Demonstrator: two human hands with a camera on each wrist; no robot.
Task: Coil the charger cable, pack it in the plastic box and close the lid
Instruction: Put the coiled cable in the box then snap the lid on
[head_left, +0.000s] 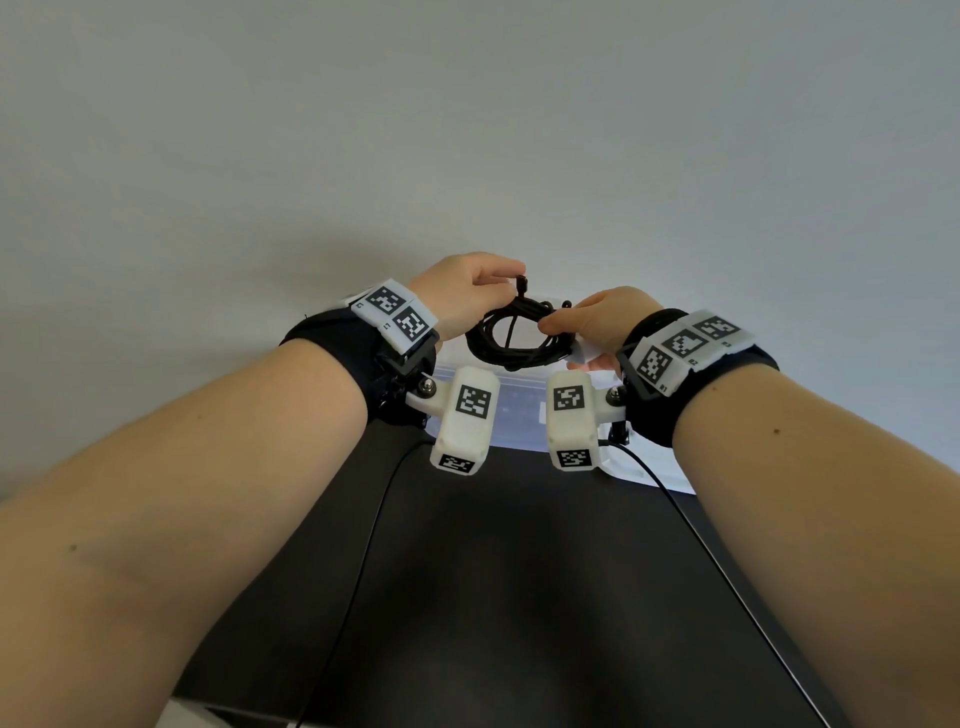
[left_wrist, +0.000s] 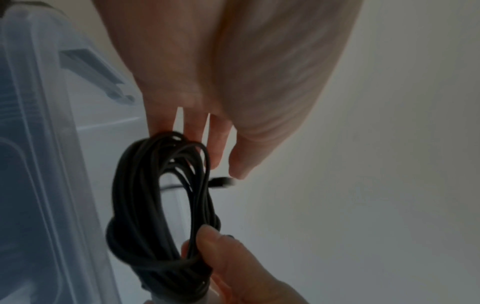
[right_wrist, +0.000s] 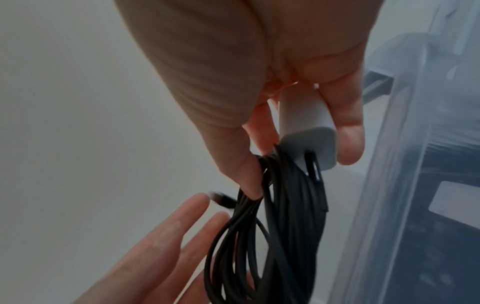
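The black charger cable (head_left: 511, 340) hangs as a loose coil between my two raised hands, above the clear plastic box (head_left: 519, 413). My right hand (head_left: 569, 325) pinches one side of the coil (right_wrist: 272, 226) under its thumb, and its curled fingers hold the white adapter (right_wrist: 306, 131). My left hand (head_left: 491, 286) lies against the opposite side of the coil (left_wrist: 155, 195) with its fingers (left_wrist: 197, 127) straight. The cable's free connector (left_wrist: 223, 182) sticks out beside the left fingertips, blurred. The box interior is mostly hidden by the wrist cameras.
The translucent box (left_wrist: 39, 154) stands on a dark surface (head_left: 493, 597) just below and in front of the hands. A pale plain wall fills the background. Two thin black wrist-camera leads (head_left: 363, 571) run down over the dark surface.
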